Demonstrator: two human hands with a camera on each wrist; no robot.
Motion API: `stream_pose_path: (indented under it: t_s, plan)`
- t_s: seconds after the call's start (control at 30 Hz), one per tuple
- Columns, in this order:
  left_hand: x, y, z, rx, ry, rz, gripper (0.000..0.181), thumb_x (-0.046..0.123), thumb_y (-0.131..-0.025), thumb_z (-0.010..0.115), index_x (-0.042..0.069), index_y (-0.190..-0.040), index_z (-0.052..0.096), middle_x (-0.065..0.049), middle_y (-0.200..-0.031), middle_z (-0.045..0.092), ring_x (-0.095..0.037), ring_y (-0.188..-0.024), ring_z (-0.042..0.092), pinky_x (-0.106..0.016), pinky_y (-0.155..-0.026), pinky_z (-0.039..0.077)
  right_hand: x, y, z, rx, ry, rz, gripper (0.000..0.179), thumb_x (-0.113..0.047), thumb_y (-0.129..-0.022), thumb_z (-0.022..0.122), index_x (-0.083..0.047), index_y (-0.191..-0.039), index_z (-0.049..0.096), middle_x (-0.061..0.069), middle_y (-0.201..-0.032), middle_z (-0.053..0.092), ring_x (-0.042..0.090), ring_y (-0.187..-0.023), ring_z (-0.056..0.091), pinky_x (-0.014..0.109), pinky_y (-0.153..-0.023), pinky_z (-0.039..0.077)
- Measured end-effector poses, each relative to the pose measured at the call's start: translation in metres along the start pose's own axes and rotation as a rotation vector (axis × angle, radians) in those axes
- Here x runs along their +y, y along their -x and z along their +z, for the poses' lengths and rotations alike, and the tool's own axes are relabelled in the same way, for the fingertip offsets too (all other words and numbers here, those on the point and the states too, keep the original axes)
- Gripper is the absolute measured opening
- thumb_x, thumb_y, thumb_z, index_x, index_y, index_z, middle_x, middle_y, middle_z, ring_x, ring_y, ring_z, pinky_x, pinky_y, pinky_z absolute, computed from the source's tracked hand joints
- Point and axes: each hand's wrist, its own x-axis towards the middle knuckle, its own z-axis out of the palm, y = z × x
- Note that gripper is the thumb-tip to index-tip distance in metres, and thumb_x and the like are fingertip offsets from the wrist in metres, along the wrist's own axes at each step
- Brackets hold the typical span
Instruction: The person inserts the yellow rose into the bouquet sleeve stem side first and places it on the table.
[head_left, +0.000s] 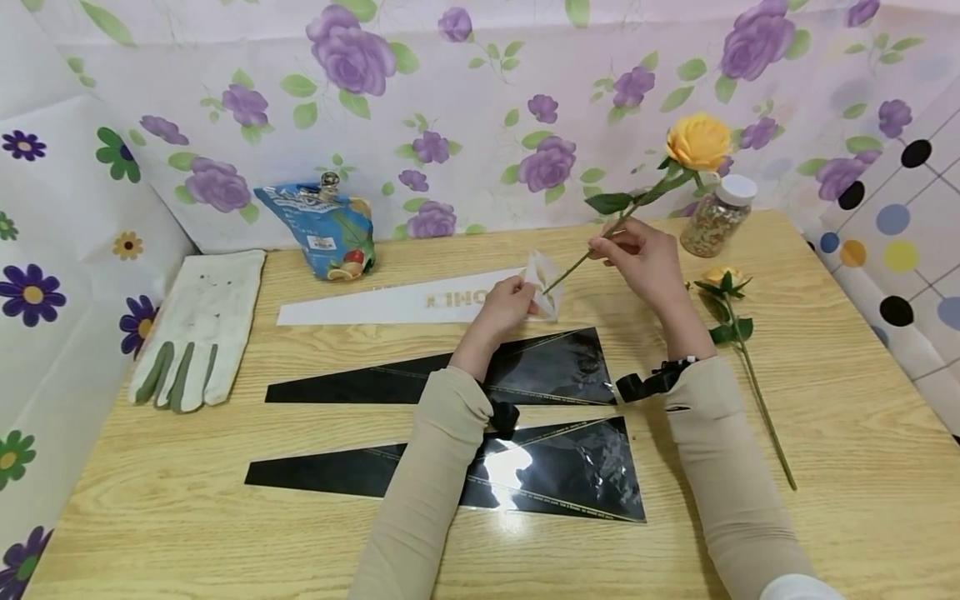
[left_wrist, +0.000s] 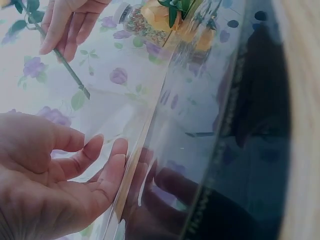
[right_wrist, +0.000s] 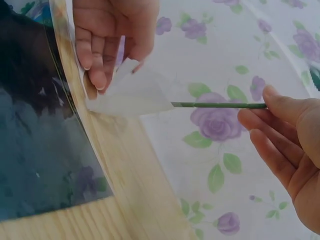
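My right hand [head_left: 637, 254] pinches the stem of a yellow artificial rose [head_left: 699, 143] between thumb and fingers, the bloom tilted up to the right. The cut end of the green stem [right_wrist: 215, 105] points down-left at the mouth of a white flower sleeve [head_left: 360, 302] with gold lettering. At that wide end, my left hand [head_left: 507, 305] grips the sleeve's edge, and its translucent film [right_wrist: 132, 95] stands spread apart. In the right wrist view the stem tip meets the film's edge; whether it is inside I cannot tell.
Two black flower sleeves [head_left: 540, 367] [head_left: 555, 475] lie nearer me, under my left forearm. Another yellow rose [head_left: 750, 358] lies at right. Behind stand a lidded jar [head_left: 716, 218] and a clipped blue pouch [head_left: 330, 233]. White gloves [head_left: 202, 325] lie at left.
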Motion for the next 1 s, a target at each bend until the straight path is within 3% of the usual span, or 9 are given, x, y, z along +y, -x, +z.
stream_pose_path:
  t_s: [0.23,0.43,0.5,0.67,0.8,1.0]
  plan:
    - [0.003,0.001,0.001,-0.023,-0.024,0.01,0.026,0.024,-0.102,0.036,0.007,-0.086,0.047,-0.009,-0.099,0.06,-0.023,-0.081,0.056,-0.028,-0.059,0.033,-0.003,0.0,0.005,0.06,0.005,-0.037,0.031,-0.042,-0.085,0.065,-0.011,-0.093,0.064,0.006,-0.082,0.072,0.002,-0.068,0.063,0.02,-0.063,0.047]
    - [0.007,0.001,0.004,-0.05,-0.042,0.057,0.028,0.028,-0.102,0.038,0.011,-0.081,0.042,-0.009,-0.079,0.054,-0.014,-0.051,0.035,-0.027,-0.05,0.03,-0.002,0.001,0.007,0.11,-0.025,0.009,0.033,-0.042,-0.084,0.066,-0.01,-0.088,0.061,0.006,-0.08,0.07,0.006,-0.067,0.063,0.021,-0.062,0.045]
    - [0.009,0.002,0.005,-0.051,-0.055,0.073,0.028,0.029,-0.102,0.037,0.01,-0.082,0.044,-0.01,-0.079,0.054,-0.014,-0.05,0.034,-0.028,-0.05,0.032,-0.002,0.001,0.008,0.095,-0.028,0.018,0.034,-0.043,-0.084,0.067,-0.01,-0.088,0.06,0.003,-0.079,0.07,0.007,-0.068,0.064,0.021,-0.063,0.046]
    - [0.013,0.003,0.005,-0.035,-0.069,0.084,0.031,0.03,-0.102,0.036,0.006,-0.091,0.052,-0.012,-0.09,0.058,-0.019,-0.063,0.046,-0.031,-0.057,0.037,-0.002,0.001,0.011,0.016,-0.073,0.032,0.034,-0.042,-0.083,0.068,-0.01,-0.091,0.061,-0.001,-0.079,0.07,0.004,-0.068,0.064,0.021,-0.066,0.048]
    - [0.015,0.003,0.006,-0.035,-0.057,0.078,0.032,0.03,-0.102,0.036,0.006,-0.091,0.053,-0.015,-0.09,0.058,-0.019,-0.059,0.044,-0.031,-0.056,0.037,-0.004,0.002,0.014,-0.039,-0.119,0.064,0.031,-0.038,-0.084,0.069,-0.009,-0.094,0.061,-0.003,-0.079,0.07,0.002,-0.068,0.064,0.023,-0.069,0.05]
    - [0.016,0.004,0.007,-0.038,-0.011,0.077,0.029,0.029,-0.102,0.036,0.008,-0.085,0.047,-0.011,-0.079,0.052,-0.014,-0.051,0.034,-0.028,-0.051,0.032,-0.009,0.004,0.019,-0.102,-0.201,0.071,0.021,-0.022,-0.087,0.067,-0.004,-0.096,0.06,0.007,-0.083,0.069,0.007,-0.068,0.066,0.034,-0.073,0.054]
